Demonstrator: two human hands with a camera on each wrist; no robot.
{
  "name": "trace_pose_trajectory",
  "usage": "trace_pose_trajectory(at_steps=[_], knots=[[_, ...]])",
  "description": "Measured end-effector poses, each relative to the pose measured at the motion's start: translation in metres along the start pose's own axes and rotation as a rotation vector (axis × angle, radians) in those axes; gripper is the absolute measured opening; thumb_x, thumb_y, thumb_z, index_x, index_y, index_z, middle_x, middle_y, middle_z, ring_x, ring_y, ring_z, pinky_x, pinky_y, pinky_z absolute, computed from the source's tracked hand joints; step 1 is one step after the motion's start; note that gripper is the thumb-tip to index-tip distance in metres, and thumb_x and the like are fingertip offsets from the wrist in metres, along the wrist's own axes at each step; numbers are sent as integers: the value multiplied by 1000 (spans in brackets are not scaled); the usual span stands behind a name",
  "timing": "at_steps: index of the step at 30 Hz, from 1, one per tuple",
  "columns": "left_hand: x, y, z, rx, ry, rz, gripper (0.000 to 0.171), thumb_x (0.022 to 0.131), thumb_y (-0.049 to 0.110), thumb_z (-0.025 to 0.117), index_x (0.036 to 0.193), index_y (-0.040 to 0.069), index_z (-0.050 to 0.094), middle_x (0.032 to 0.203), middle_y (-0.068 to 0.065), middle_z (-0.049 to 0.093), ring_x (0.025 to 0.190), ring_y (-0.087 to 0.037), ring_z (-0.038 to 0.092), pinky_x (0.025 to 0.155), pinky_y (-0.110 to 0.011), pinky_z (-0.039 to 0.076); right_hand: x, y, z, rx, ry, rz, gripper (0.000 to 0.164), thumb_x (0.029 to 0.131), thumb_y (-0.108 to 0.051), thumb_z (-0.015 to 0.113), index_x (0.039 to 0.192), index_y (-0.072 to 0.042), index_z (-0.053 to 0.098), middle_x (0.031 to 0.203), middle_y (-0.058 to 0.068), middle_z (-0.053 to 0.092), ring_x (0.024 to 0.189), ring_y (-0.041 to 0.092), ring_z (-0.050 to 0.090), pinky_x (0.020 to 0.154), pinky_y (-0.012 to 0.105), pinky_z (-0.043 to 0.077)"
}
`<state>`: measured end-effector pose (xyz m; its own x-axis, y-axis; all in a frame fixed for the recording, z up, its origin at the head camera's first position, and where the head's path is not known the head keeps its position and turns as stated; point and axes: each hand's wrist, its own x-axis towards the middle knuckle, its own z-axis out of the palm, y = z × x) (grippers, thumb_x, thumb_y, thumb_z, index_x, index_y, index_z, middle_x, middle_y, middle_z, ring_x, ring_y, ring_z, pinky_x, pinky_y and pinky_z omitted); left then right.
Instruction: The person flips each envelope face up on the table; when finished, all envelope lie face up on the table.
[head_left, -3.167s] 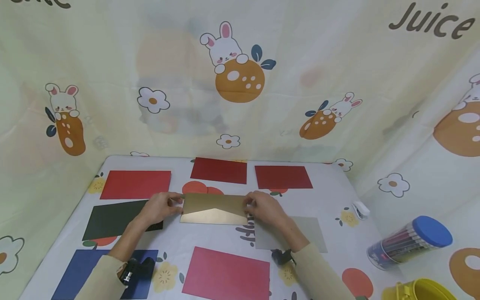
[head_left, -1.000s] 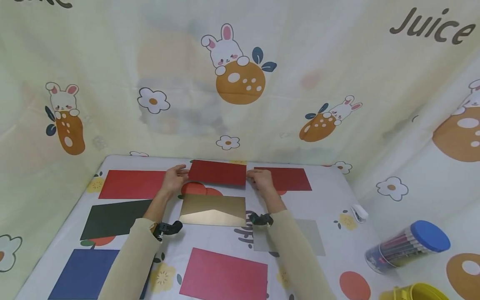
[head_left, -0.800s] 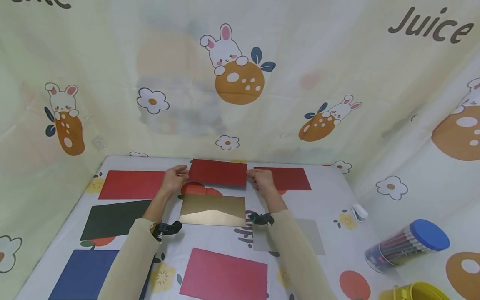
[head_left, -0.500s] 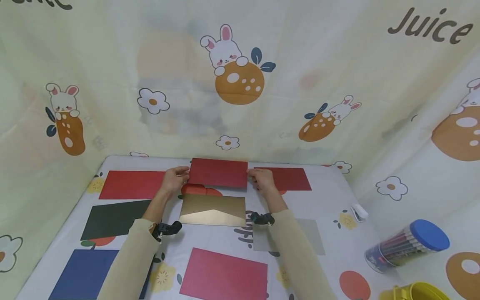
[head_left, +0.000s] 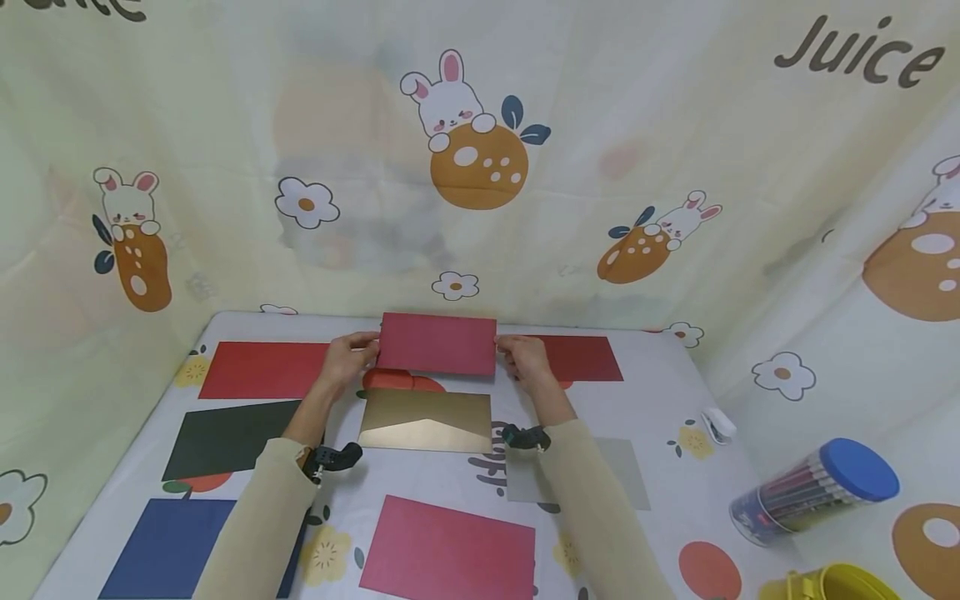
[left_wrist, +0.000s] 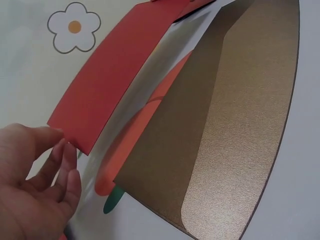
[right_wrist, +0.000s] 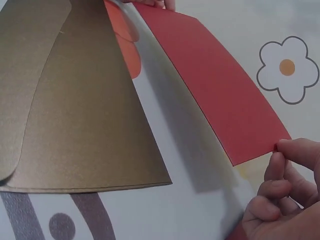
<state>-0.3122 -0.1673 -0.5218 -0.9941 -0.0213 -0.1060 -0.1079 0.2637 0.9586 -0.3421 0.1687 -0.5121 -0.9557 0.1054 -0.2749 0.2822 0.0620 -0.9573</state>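
Note:
My left hand [head_left: 348, 357] pinches the left end of a plain red paper rectangle [head_left: 437, 344] at the back middle of the table. Its right end is between the thumb and fingers of my right hand [head_left: 527, 358]. The paper is tilted, raised off the cloth, with its shadow below. In the left wrist view the thumb and fingertips meet at a corner of the red paper [left_wrist: 115, 75]. The right wrist view shows a similar pinch at the other short edge of the red paper [right_wrist: 215, 85]. Nearer me lies a gold envelope [head_left: 426, 421] with its flap showing.
Around lie a red sheet [head_left: 262, 367], dark green sheet [head_left: 225, 437], blue sheet [head_left: 165, 546], pink-red sheet [head_left: 450, 546], grey sheet [head_left: 622, 471] and dark red sheet [head_left: 581, 358]. A lidded tub of pens [head_left: 813, 492], a yellow bucket [head_left: 832, 583] and a small white object [head_left: 720, 425] stand right.
Both hands have left the gold envelope and moved back to the red paper. Over the last second its face has tilted and brightened, rising slightly while the hands stay nearly still.

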Motion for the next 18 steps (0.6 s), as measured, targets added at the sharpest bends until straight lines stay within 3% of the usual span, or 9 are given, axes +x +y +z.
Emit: trace_pose_trajectory(at_steps=[5, 13, 18], knots=[[-1, 1, -2, -39, -9, -10, 41, 103, 24, 59, 142, 9, 58, 135, -18, 58, 121, -32, 60, 100, -45, 50, 2, -3, -1, 21, -24, 1, 20, 94, -20, 70, 105, -4, 74, 96, 12, 62, 57, 12, 37, 51, 29, 25], [-3, 2, -2, -50, -15, 11, 42, 103, 26, 60, 141, 10, 59, 134, -18, 61, 116, -31, 62, 96, -42, 51, -4, -6, -6, 51, -77, -48, 24, 98, -18, 66, 115, -3, 73, 116, 25, 63, 70, 21, 40, 54, 30, 25], [-4, 2, -3, -82, 4, 28, 40, 103, 26, 60, 138, 9, 61, 132, -17, 62, 111, -30, 63, 95, -44, 51, -7, -6, -9, 56, -93, -52, 24, 98, -20, 66, 116, -5, 72, 112, 19, 67, 71, 20, 41, 51, 27, 24]])
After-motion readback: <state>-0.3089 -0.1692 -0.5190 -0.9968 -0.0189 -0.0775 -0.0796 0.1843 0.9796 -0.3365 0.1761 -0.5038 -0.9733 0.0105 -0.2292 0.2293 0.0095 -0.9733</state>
